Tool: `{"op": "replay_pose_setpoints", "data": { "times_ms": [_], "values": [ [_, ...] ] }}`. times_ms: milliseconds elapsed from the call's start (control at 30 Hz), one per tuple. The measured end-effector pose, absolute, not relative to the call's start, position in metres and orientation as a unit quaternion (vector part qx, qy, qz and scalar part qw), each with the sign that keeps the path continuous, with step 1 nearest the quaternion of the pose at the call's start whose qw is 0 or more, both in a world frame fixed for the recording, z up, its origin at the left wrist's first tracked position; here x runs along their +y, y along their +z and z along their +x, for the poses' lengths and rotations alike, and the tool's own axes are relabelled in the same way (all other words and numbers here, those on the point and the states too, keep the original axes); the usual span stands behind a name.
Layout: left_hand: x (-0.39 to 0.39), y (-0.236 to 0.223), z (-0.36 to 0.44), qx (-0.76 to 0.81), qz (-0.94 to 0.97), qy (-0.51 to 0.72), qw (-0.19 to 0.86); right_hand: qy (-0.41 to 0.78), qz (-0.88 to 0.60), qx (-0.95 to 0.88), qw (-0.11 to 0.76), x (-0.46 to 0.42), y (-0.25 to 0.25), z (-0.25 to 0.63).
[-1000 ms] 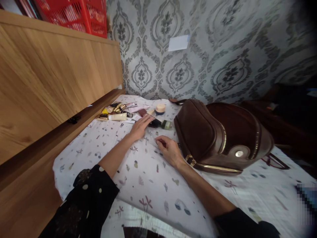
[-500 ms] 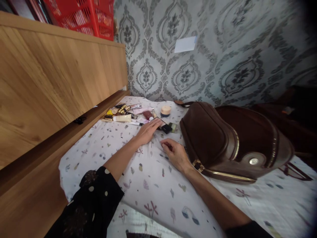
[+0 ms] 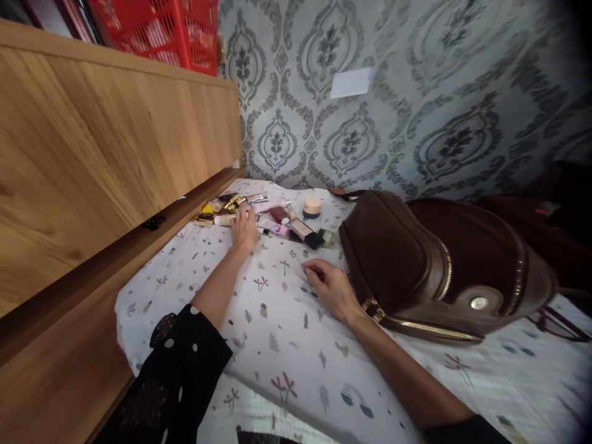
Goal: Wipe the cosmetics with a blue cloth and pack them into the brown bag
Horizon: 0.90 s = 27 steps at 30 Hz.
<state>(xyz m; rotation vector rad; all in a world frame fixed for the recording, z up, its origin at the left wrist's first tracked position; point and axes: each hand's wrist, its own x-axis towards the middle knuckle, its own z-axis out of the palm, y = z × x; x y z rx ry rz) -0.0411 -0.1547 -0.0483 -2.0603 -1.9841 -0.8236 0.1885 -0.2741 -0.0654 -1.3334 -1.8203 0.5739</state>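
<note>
My left hand [image 3: 244, 231] reaches down over the pile of cosmetics, its fingers apart and touching the cream-coloured tube [image 3: 222, 219]; the fingers cover part of it. Beside that hand lie a pink tube [image 3: 277, 229], a dark red item [image 3: 279, 214] and gold-coloured tubes [image 3: 235, 202]. A flat bottle with a black cap [image 3: 305, 233] rests further right, near a small green item [image 3: 327, 237]. A round jar [image 3: 312, 207] stands behind. My right hand [image 3: 329, 287] rests on the patterned cloth, fingers loosely curled with a gap at the thumb, holding nothing.
A brown leather bag [image 3: 388, 240] with its zip undone sits at the right, close to my right hand. Along the left runs a wooden cabinet [image 3: 120, 142], with a red basket [image 3: 185, 43] on top. A patterned wall [image 3: 351, 142] closes off the back.
My left hand has moved left, off the flat black-capped bottle and onto the cream-coloured tube. The bottle and pink tube are now uncovered. My right hand stays in place.
</note>
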Motion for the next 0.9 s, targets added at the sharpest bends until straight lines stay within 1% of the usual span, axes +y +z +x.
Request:
{"op": "replay_pose_setpoints", "data": {
  "times_ms": [100,167,467,600,700,900],
  "values": [
    [-0.148,-0.05,-0.056,-0.725,-0.635,-0.261,0.052,0.225,-0.526,-0.721,0.392,-0.274,-0.065,0.188],
    [-0.145,-0.053,-0.061,-0.731,-0.631,-0.257,0.025,0.224,-0.524,-0.723,0.39,-0.274,-0.064,0.188],
    [-0.14,-0.058,-0.066,-0.62,-0.72,-0.312,0.014,0.223,-0.521,-0.723,0.394,-0.274,-0.066,0.188],
    [-0.138,-0.053,-0.069,-0.606,-0.714,-0.35,0.003,0.222,-0.521,-0.724,0.393,-0.275,-0.065,0.188],
    [-0.139,-0.045,-0.082,-0.653,-0.648,-0.392,0.008,0.222,-0.522,-0.724,0.393,-0.276,-0.064,0.188],
    [-0.139,-0.038,-0.123,-0.803,-0.388,-0.452,0.033,0.215,-0.531,-0.724,0.384,-0.277,-0.063,0.188]
  ]
}}
